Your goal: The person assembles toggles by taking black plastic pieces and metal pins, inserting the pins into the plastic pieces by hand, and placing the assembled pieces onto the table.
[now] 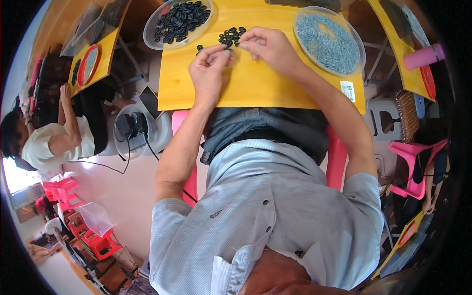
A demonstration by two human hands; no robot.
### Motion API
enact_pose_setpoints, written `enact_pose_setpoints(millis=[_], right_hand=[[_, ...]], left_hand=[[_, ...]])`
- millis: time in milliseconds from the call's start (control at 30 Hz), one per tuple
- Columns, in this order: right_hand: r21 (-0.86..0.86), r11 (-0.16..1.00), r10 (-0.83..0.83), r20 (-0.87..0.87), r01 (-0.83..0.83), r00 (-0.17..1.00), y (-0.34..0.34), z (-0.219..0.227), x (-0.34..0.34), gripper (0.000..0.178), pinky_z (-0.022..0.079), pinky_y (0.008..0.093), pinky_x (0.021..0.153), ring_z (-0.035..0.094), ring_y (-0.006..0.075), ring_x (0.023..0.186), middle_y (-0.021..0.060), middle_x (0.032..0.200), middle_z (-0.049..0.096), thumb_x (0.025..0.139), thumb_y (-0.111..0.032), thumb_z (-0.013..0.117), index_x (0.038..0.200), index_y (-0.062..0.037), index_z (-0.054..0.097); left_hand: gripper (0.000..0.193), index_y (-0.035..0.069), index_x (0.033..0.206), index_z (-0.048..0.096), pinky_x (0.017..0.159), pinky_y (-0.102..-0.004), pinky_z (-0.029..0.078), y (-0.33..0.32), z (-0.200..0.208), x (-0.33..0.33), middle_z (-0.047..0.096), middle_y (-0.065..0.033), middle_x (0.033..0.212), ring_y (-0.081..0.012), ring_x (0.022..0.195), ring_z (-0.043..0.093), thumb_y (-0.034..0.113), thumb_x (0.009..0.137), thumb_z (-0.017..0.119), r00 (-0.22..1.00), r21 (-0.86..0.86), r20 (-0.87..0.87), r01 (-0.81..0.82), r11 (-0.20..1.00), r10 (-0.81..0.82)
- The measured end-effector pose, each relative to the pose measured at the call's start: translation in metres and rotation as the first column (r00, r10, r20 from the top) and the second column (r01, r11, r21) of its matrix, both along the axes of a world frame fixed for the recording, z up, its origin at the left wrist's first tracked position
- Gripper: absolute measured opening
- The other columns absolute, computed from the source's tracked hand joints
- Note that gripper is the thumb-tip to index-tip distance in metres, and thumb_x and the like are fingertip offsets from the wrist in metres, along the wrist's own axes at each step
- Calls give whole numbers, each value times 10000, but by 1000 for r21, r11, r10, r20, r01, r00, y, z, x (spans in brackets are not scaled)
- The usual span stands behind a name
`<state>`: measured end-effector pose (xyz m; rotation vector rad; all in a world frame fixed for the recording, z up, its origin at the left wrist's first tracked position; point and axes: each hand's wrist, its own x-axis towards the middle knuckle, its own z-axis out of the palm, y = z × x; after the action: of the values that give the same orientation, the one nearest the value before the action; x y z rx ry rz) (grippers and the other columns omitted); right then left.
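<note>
Over the yellow table, my left hand pinches a small black plastic part between thumb and fingertips. My right hand comes in from the right with its fingers pinched close to that part. Whatever sits in the right fingertips is too small to make out. Just beyond the fingers lies a loose pile of the same black parts. One single black part rests apart, left of the pile and near my left fingers.
A clear round tub of black parts stands far left; a clear round tray of thin silver metal pins stands right. A white label is on the table. Left, a person sits at another table. A pink bottle stands far right.
</note>
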<state>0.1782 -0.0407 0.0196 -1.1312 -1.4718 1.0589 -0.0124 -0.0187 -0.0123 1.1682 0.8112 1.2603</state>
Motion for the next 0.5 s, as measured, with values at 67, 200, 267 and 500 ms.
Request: enact_pose_setpoints(millis=[67, 200, 267, 500], right_hand=[[90, 986, -160, 237, 142, 958, 1, 7, 10, 156, 465, 232, 587, 559, 61, 634, -9, 715, 618, 941, -134, 655, 1008, 0, 700], [169, 969, -236, 399, 182, 886, 7, 8, 18, 162, 535, 316, 686, 676, 183, 713, 122, 880, 721, 881, -137, 660, 957, -12, 728], [188, 973, -207, 465, 132, 861, 10, 4, 16, 156, 537, 364, 723, 687, 251, 778, 135, 896, 716, 863, -124, 650, 954, -21, 723], [405, 901, -129, 591, -154, 796, 36, -15, -13, 145, 514, 385, 730, 649, 290, 801, 139, 884, 678, 879, -103, 644, 990, -37, 712]], left_hand=[[188, -58, 1089, 640, 723, -241, 544, 9, 2, -6, 726, -104, 928, -134, 785, 685, 2, 914, 674, 991, -6, 37, -130, 991, 130], [228, -55, 1132, 612, 706, -236, 533, 27, 3, -21, 722, -115, 941, -144, 775, 681, 25, 926, 666, 939, -60, 154, -302, 951, 308], [233, -53, 1137, 604, 702, -235, 532, 29, 0, -23, 720, -119, 945, -149, 772, 682, 24, 926, 666, 920, -88, 202, -326, 941, 337], [236, -50, 1148, 602, 725, -247, 536, 24, 2, -19, 716, -139, 972, -177, 790, 690, 31, 935, 663, 936, -100, 187, -283, 954, 297]])
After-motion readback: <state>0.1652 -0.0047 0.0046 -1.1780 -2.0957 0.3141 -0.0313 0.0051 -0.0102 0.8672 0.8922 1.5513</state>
